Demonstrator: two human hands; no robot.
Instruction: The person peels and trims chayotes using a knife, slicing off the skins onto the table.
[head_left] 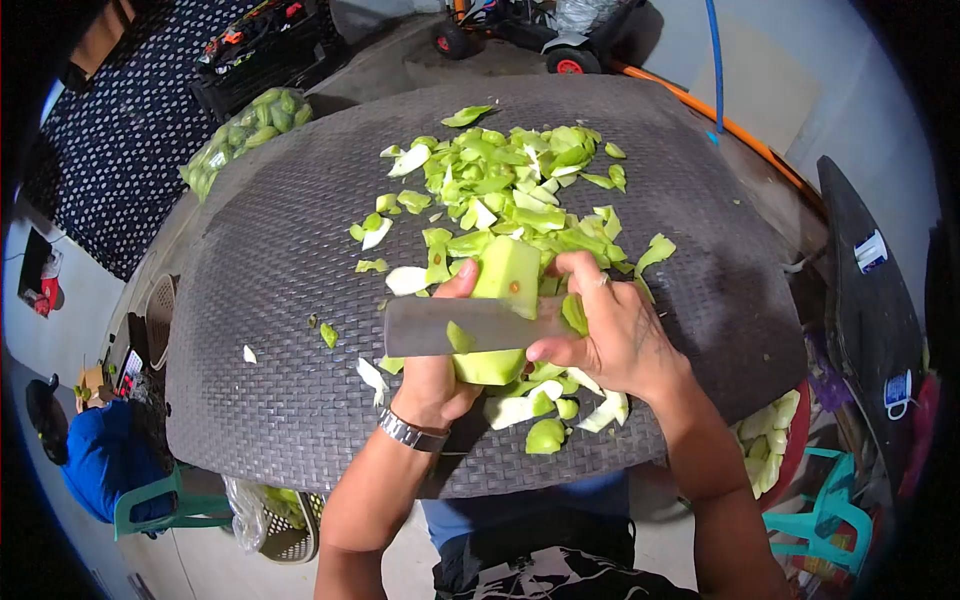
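My left hand [435, 375], with a metal watch at the wrist, is wrapped round a pale green peeled fruit [507, 275] from below and the left. The fingers of my right hand [610, 335] are closed round the handle end of a wide knife [450, 327]. Its blade is slightly blurred and lies across the front of the fruit, pointing left, with a bit of green peel on it. Beneath and beyond my hands, green and white peelings [500, 170] are heaped on the dark woven tabletop [270, 260]. More scraps lie near the front edge.
A bag of green fruits [245, 135] is beyond the table's far left edge. At the lower right are a red basin of pale pieces [770, 440] and a green chair [830, 510]. A person in blue [110, 455] sits at the lower left, beside a basket [295, 535].
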